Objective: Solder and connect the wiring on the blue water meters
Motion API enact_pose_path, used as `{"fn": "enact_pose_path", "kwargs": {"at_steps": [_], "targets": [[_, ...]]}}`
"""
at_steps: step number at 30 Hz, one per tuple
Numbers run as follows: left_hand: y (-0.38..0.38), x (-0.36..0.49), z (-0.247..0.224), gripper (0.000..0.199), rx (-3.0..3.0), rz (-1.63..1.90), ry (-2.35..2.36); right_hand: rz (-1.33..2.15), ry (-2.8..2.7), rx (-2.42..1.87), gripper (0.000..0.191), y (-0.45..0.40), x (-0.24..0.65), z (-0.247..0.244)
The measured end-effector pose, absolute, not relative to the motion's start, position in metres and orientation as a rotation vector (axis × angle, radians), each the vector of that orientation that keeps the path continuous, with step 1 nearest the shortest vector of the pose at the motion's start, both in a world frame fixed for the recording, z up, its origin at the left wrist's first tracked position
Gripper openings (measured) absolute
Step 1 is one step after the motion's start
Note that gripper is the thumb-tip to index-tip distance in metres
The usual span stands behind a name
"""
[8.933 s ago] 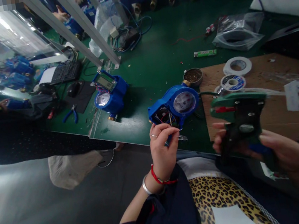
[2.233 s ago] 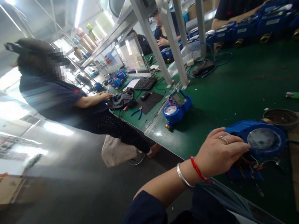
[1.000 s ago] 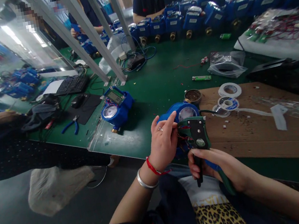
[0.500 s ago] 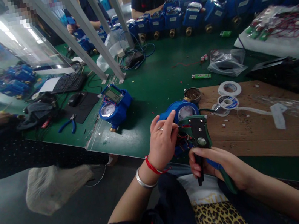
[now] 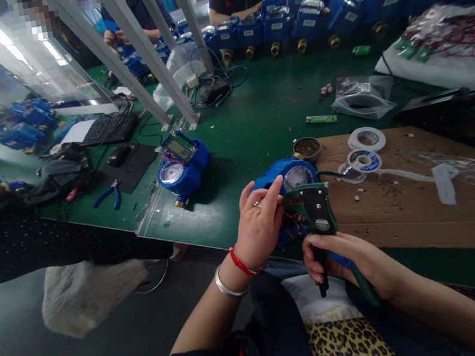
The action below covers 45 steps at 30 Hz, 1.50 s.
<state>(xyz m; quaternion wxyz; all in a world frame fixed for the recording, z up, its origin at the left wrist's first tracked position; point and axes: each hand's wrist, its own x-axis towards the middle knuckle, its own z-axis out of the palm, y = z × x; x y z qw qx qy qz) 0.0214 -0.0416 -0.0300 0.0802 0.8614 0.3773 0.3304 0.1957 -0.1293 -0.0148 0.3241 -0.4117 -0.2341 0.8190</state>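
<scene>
My right hand (image 5: 338, 252) is wrapped round the handles of a green and black wire stripper (image 5: 316, 207), its head pointing away from me. At the tool's jaws, my left hand (image 5: 258, 217) pinches a thin wire, mostly hidden by the fingers. Beneath the hands lies a blue water meter (image 5: 279, 170) with a round clear dial; red and dark wires (image 5: 290, 227) show in its near part, partly covered by hand and tool. To the left stands a second blue water meter (image 5: 185, 165), its display raised.
A cardboard sheet (image 5: 409, 222) carries tape (image 5: 366, 139) and a solder spool (image 5: 365, 161). Beside it sits a round tin (image 5: 306, 148). Blue pliers (image 5: 108, 195) lie left, near metal posts (image 5: 155, 64). Rows of blue meters (image 5: 278, 26) line the back; co-workers are across and at left.
Hands and stripper stay nearly in place at the meter; the stripper's handles have shifted very slightly right. The whole view has moved a little.
</scene>
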Motion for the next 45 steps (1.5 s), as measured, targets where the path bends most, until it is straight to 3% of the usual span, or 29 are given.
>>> {"fn": "enact_pose_path", "kwargs": {"at_steps": [31, 39, 45], "targets": [[-0.0396, 0.0193, -0.0339, 0.057, 2.48, 1.062, 1.088, 2.147, -0.653, -1.099, 0.035, -0.1283, 0.1973, -0.0118], [-0.0446, 0.0262, -0.0325, 0.015, 2.506, 1.166, 1.147, 2.121, -0.693, -1.068, 0.035, -0.1314, 0.2007, -0.0138], [-0.0439, 0.029, -0.0336, 0.009, 2.449, 1.221, 1.216, 2.093, -0.764, -1.084, 0.036, -0.1318, 0.2019, -0.0153]]}}
